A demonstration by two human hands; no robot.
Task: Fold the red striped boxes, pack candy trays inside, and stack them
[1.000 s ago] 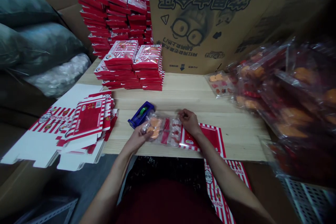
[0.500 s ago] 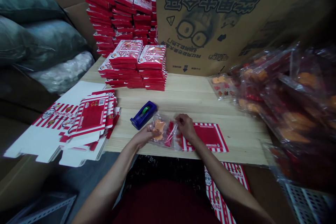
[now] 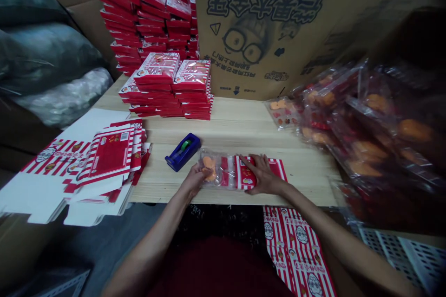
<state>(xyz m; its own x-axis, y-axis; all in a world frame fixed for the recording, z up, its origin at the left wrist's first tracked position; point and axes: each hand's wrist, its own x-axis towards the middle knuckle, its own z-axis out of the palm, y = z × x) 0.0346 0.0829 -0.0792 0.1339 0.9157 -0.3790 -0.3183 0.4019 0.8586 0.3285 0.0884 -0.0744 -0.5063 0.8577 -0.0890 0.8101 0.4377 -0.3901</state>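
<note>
In the lower middle of the frame, our left hand (image 3: 195, 178) grips the left end of a clear packet (image 3: 218, 172) with orange and red pieces inside; the thumb lies on top and the fingers curl against its edge, pinching it. The packet lies flat on the wooden table (image 3: 237, 130), near the front edge. Its right end meets a red-and-white striped box (image 3: 275, 167), and we cannot tell whether that end is inside the box or lies over it. Our right hand (image 3: 264, 177) presses palm down on the box, with its fingers straight and spread apart, clamping nothing.

Just up and to the left of the packet, a blue tape dispenser (image 3: 183, 151) stands apart from our left hand. At the left edge, a heap of flat striped cartons (image 3: 108, 158) overhangs the table. Stacks of filled red boxes (image 3: 174, 88) rise in the upper middle, beside a large cardboard carton (image 3: 265, 23). A pile of clear packets (image 3: 365, 139) fills the right side. More striped cartons (image 3: 296, 246) hang below the table edge at the lower right.
</note>
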